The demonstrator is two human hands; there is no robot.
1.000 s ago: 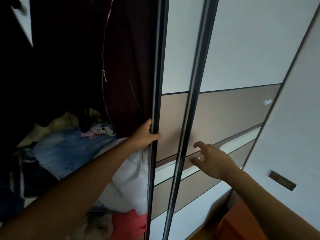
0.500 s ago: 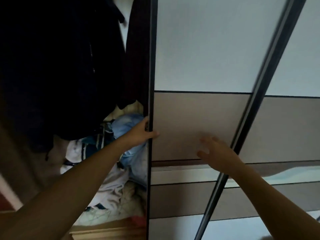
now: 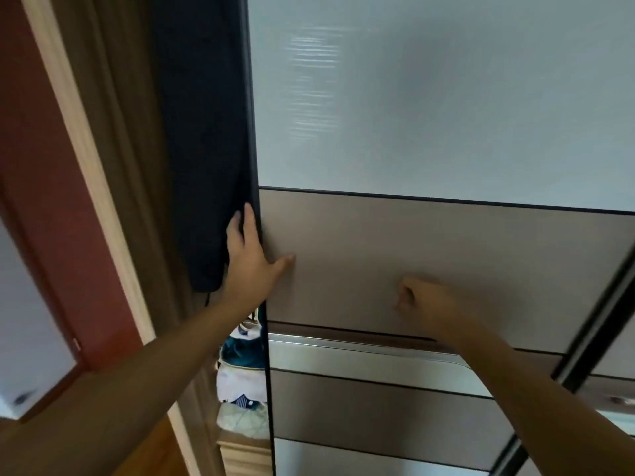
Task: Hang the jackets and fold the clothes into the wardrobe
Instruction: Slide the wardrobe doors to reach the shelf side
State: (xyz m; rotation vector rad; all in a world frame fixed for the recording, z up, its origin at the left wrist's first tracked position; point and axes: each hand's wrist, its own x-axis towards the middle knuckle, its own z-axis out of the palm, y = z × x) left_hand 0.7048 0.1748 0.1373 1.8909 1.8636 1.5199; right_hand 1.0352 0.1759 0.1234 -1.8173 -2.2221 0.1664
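Note:
The wardrobe's sliding door (image 3: 429, 115), white above and taupe in the middle band, fills most of the head view. Only a narrow gap stays open at its left edge. My left hand (image 3: 249, 255) grips that dark left edge, fingers behind it and thumb flat on the taupe panel. A dark hanging jacket (image 3: 202, 159) shows in the gap just left of the hand. Below it, folded clothes (image 3: 240, 379) in blue and white lie stacked inside. My right hand (image 3: 422, 297) is loosely curled against the taupe panel and holds nothing.
The wardrobe's wooden side frame (image 3: 113, 201) and a red-brown wall (image 3: 41, 166) stand at the left. A second sliding door's dark edge (image 3: 591, 345) runs diagonally at the right. Wood flooring (image 3: 151, 448) shows at the bottom left.
The door has slid left, narrowing the opening to a thin gap. My left hand moved left with the edge. My right hand's fingers curled in against the panel.

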